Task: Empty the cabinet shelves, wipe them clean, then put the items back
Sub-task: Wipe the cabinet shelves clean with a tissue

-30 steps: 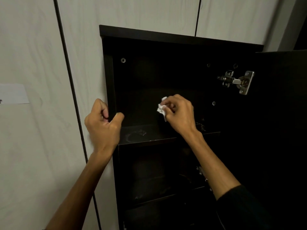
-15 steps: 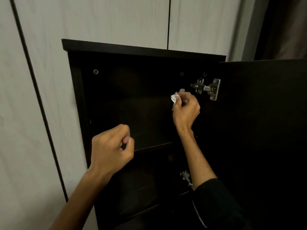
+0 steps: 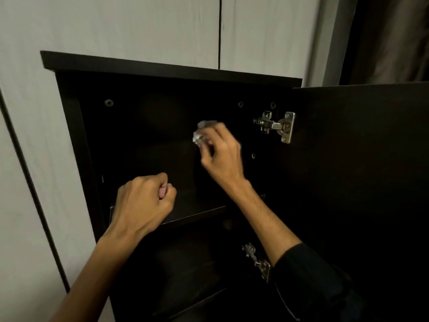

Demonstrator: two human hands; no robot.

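A dark cabinet (image 3: 171, 70) stands against a pale panelled wall, its door (image 3: 362, 182) swung open to the right. Inside the top compartment, my right hand (image 3: 220, 154) pinches a crumpled white tissue (image 3: 202, 133) against the back panel. My left hand (image 3: 141, 205) is closed into a fist with nothing in it, hovering in front of the upper shelf (image 3: 199, 210). No items show on the upper shelf. The lower compartment is too dark to read.
Two metal hinges join the door to the right wall: an upper hinge (image 3: 276, 126) and a lower hinge (image 3: 257, 261). A curtain (image 3: 390, 38) hangs at the top right. Pale wall panels (image 3: 27, 159) lie left of the cabinet.
My left hand let go of the cabinet's left edge and closed into a fist before the shelf. My right hand moved the tissue from the shelf up and right, then back left.
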